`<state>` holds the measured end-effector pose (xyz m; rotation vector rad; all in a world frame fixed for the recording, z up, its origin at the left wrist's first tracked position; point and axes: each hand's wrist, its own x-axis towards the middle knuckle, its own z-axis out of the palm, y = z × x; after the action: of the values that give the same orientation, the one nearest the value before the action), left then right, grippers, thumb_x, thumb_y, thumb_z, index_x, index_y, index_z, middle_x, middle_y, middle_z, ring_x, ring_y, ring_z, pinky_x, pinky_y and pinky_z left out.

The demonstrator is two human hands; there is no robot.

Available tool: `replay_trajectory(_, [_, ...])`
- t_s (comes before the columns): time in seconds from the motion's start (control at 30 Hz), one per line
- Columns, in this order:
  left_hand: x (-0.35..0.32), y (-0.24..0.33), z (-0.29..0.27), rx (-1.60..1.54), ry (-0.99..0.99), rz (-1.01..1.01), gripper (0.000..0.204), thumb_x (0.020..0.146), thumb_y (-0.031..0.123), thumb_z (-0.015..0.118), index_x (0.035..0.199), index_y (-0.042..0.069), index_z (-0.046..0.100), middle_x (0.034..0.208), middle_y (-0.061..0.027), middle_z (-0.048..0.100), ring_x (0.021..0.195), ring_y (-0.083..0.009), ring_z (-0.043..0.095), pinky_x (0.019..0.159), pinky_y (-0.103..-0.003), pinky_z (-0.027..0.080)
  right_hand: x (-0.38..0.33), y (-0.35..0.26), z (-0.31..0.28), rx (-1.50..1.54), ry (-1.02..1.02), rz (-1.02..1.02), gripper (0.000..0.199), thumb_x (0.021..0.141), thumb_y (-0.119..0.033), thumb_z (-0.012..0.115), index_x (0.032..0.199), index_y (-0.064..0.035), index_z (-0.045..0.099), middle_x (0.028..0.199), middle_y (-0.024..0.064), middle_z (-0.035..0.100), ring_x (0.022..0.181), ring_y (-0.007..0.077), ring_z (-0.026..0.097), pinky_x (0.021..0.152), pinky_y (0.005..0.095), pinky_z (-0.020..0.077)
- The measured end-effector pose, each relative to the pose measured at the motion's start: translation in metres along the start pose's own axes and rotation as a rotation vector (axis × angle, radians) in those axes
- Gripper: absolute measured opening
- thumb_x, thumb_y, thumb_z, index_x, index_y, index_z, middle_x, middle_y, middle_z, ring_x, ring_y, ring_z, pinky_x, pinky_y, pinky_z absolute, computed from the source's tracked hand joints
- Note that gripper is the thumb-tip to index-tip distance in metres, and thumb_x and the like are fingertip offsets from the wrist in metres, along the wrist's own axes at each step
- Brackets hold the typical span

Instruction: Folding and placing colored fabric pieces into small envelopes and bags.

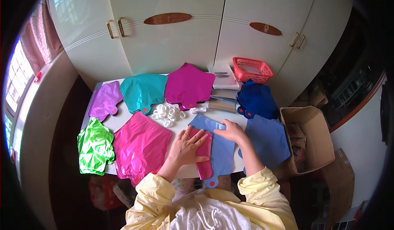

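Working spot: near middle of the white table [123,117]. A folded pink packet [205,168] lies on a blue sheet [223,154], the sheet showing beyond it at the far side and the right, its rounded tab toward the person. To do this well, I judge, the packet should stay flat under an even palm while the sheet is eased smooth and its edges kept square (film this shiny probably slips and creases easily).

Pose: left hand [184,148] open, palm down, fingers spread across the packet, forearm slanting in from the near left. Right hand [233,132] bent at the sheet's far right part, fingertips on the film; whether pinching or merely pressing, I cannot tell. Its forearm comes from the near right. White rings [169,113] sit beyond the left hand; another blue stack [269,142] lies right.
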<state>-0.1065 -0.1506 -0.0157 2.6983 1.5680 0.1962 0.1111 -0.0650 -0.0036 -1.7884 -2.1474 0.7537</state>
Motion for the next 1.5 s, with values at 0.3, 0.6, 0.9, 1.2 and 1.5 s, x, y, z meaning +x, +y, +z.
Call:
replay_trajectory(0.3, [-0.006,0.009,-0.001,0.024,0.01,-0.032,0.077,0.077,0.073,0.043,0.142,0.032,0.035,0.147,-0.0022,0.034,0.135,-0.0459,0.022,0.11,-0.05,0.021,-0.008,0.013,-0.014,0.429,-0.176,-0.025,0.048,0.07,-0.035,0.074,0.098,-0.0004,0.059,0.102,0.0178,0.064,0.097,0.0301,0.062,0.083,0.0359,0.0478])
replay_trajectory(0.6, [-0.007,0.015,0.005,-0.043,-0.001,-0.077,0.085,0.074,0.075,0.047,0.144,0.029,0.031,0.15,-0.0084,0.026,0.136,-0.0494,0.014,0.108,-0.06,0.015,-0.013,0.019,0.02,0.05,0.317,0.018,0.05,0.067,-0.03,0.078,0.101,-0.0017,0.054,0.088,0.0208,0.066,0.083,0.0372,0.064,0.072,0.0423,0.051])
replay_trajectory(0.9, [-0.006,0.013,0.0,-0.047,-0.063,-0.072,0.098,0.065,0.079,0.052,0.145,0.027,0.028,0.151,-0.0107,0.023,0.136,-0.0502,0.01,0.106,-0.065,0.011,-0.087,-0.005,0.02,-0.012,0.187,0.038,0.05,0.071,-0.028,0.077,0.101,-0.0011,0.046,0.089,0.023,0.063,0.082,0.045,0.06,0.07,0.0483,0.0496])
replay_trajectory(1.2, [-0.005,0.013,0.003,-0.049,-0.06,-0.065,0.093,0.068,0.074,0.053,0.144,0.025,0.03,0.151,-0.0108,0.023,0.137,-0.05,0.009,0.106,-0.066,0.01,-0.113,-0.027,0.053,-0.028,0.324,-0.299,0.053,0.082,-0.005,0.051,0.131,0.0076,0.037,0.13,0.0277,0.042,0.117,0.0417,0.045,0.099,0.0436,0.0386])
replay_trajectory(1.5, [-0.004,0.002,0.011,-0.178,-0.061,-0.057,0.064,0.079,0.038,0.053,0.134,0.008,0.042,0.147,-0.0134,0.031,0.138,-0.0454,0.012,0.107,-0.065,0.011,-0.118,-0.033,0.077,-0.283,0.299,-0.438,0.048,0.084,-0.005,0.046,0.129,0.0113,0.04,0.136,0.0299,0.037,0.13,0.0422,0.034,0.109,0.0444,0.0293])
